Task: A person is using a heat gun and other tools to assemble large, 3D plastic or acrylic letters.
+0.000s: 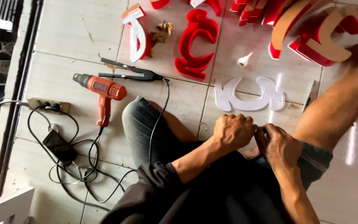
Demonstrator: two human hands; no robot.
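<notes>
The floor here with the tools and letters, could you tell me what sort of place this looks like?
Probably a sign-making workshop, worked on a tiled floor: red channel letters, a white cut-out letter face and an orange heat gun lie about.

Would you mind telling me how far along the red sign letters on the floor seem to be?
Done, by the look of it: several red-walled letters lie formed on the tiles. In hand: the left hand and right hand together pinch a thin dark strip above the lap. Apparently left: a flat white letter face lies without walls. The orange heat gun lies idle.
</notes>
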